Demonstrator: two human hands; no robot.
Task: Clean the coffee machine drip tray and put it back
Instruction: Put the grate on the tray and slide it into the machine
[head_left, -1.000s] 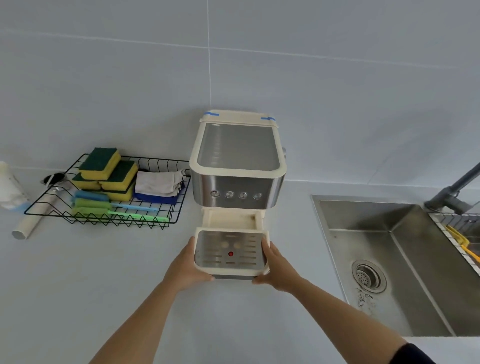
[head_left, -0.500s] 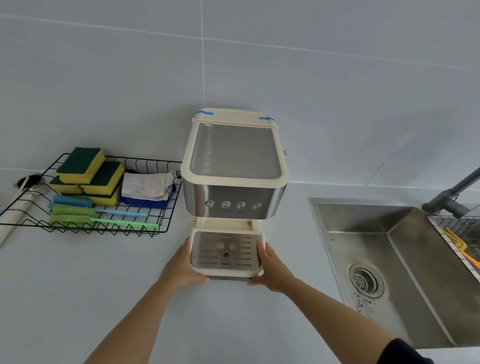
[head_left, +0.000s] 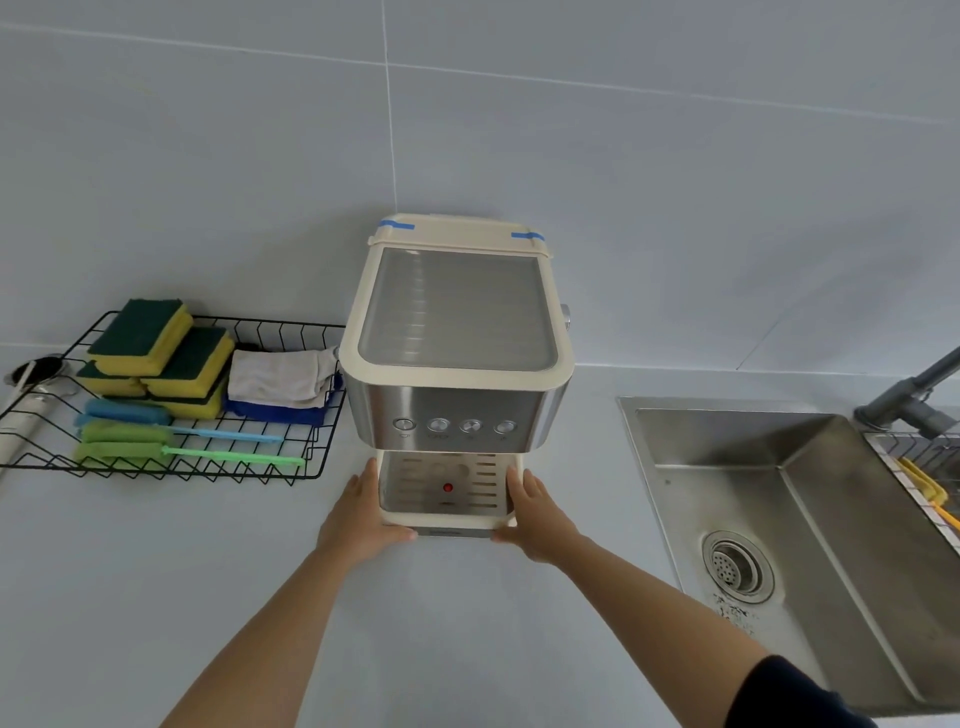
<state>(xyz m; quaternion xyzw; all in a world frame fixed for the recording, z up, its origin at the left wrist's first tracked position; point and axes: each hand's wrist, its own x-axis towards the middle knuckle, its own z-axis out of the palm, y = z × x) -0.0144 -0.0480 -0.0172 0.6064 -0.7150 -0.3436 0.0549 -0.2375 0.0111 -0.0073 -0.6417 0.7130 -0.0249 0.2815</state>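
Observation:
A cream and steel coffee machine (head_left: 457, 332) stands on the counter against the tiled wall. Its cream drip tray (head_left: 447, 514), topped by a slotted metal grid with a red dot, sits pushed in under the button panel. My left hand (head_left: 358, 519) grips the tray's left side and front corner. My right hand (head_left: 537, 519) grips its right side and front corner. The rear of the tray is hidden under the machine body.
A black wire rack (head_left: 311, 457) at the left holds several green-yellow sponges (head_left: 156, 353), folded cloths (head_left: 280, 384) and brushes (head_left: 176, 449). A steel sink (head_left: 810, 545) with a drain and grey faucet (head_left: 914, 400) lies at the right. A white tube (head_left: 21, 421) lies at the far left.
Both hands have pushed the drip tray back toward the wall, from sticking out in front of the machine to sitting under its front panel. The view has shifted closer.

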